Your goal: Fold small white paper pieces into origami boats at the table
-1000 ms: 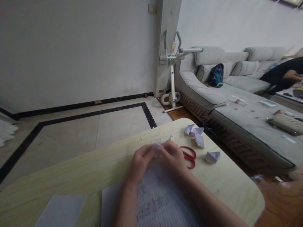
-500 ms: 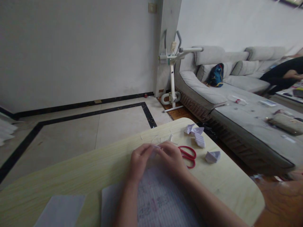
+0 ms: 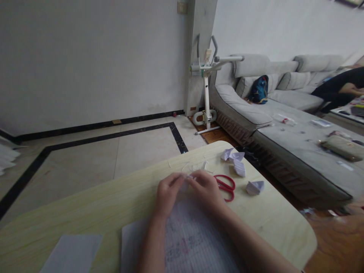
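Observation:
My left hand (image 3: pixel 169 191) and my right hand (image 3: pixel 205 185) meet over the table, thumbs and fingertips pinched together on a small piece of paper (image 3: pixel 186 177). Most of that paper is hidden by my fingers, so its folds cannot be made out. Beneath my wrists lies a lined notebook (image 3: pixel 193 239) with handwriting on its page. Red-handled scissors (image 3: pixel 227 187) rest just right of my right hand, their blades partly covered by it. Thin white paper strips (image 3: pixel 196 166) are scattered beyond my fingers.
Several folded paper pieces (image 3: pixel 237 163) lie near the table's right corner, with another folded piece (image 3: pixel 255 187) closer. A white sheet (image 3: pixel 72 252) is at the table's left front. Past the table stand a grey sofa (image 3: pixel 301 159) and a white exercise machine (image 3: pixel 207 87). A person (image 3: pixel 344 89) sits far right.
Both hands keep their pinch on the small paper, with barely any finger movement. The whole view has shifted very slightly.

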The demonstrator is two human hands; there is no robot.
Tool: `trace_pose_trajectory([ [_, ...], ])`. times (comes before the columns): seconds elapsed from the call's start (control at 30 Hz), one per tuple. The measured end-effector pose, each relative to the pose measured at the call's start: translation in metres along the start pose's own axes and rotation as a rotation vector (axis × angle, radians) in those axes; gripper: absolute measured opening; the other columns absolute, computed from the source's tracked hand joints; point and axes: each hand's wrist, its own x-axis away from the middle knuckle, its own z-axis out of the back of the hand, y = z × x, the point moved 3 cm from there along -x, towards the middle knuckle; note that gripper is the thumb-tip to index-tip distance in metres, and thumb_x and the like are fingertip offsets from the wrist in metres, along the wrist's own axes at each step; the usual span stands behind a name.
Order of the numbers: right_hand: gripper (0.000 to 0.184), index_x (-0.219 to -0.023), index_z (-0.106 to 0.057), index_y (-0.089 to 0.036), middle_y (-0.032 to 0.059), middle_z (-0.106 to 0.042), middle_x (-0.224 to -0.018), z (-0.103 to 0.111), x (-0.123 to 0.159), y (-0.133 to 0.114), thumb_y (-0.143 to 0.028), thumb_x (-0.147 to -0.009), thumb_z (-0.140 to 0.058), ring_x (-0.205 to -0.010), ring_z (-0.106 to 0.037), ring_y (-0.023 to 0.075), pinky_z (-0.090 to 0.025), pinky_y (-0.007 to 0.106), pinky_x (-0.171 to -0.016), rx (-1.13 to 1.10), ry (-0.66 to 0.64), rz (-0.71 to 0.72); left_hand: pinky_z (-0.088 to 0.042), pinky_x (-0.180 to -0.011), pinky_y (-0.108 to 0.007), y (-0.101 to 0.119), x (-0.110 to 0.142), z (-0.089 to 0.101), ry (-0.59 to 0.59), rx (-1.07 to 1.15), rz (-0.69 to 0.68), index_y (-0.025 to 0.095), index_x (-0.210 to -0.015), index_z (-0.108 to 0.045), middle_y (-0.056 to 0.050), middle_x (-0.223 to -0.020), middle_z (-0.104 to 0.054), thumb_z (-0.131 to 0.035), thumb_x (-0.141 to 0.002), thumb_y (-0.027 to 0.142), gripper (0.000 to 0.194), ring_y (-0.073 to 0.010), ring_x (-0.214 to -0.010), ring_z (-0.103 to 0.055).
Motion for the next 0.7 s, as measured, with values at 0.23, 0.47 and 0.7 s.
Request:
trace_pose_trajectory([
  [0.23,0.013,-0.078,-0.068,-0.018,0.0018,-0.064,-0.069,-0.0004,-0.0004,-0.0022,-0.03,-0.081,-0.064,-0.063,-0.056,0.014,-0.042,0.023,-0.057,-0.02,-0.025,0.034,-0.045,-0.081,-0.027,-0.004,-0.0008,0.0027,0.005,-0.033,0.012,0.016,-0.088,-0.072,-0.004,-0.09,-0.072,-0.061,-0.08,0.035,0.022,-0.0199,-0.089,-0.064],
  [0.47,0.011,-0.077,-0.068,-0.019,0.0004,-0.063,-0.066,0.0001,0.001,-0.003,-0.028,-0.08,-0.065,-0.06,-0.054,0.013,-0.041,0.022,-0.054,-0.013,0.0,-0.012,-0.046,-0.079,-0.026,-0.0025,0.0004,0.0022,-0.01,-0.031,0.019,0.017,-0.09,-0.072,-0.004,-0.09,-0.073,-0.061,-0.08,0.036,0.024,-0.02,-0.088,-0.064],
  [0.7,0.014,-0.076,-0.067,-0.018,0.0002,-0.062,-0.065,-0.0002,-0.0003,-0.0009,-0.031,-0.08,-0.065,-0.059,-0.054,0.0125,-0.041,0.022,-0.054,-0.022,0.0,-0.014,-0.046,-0.082,-0.029,0.001,0.0007,0.0014,0.012,-0.051,-0.007,0.017,-0.085,-0.073,-0.005,-0.088,-0.073,-0.061,-0.079,0.035,0.022,-0.021,-0.089,-0.064],
])
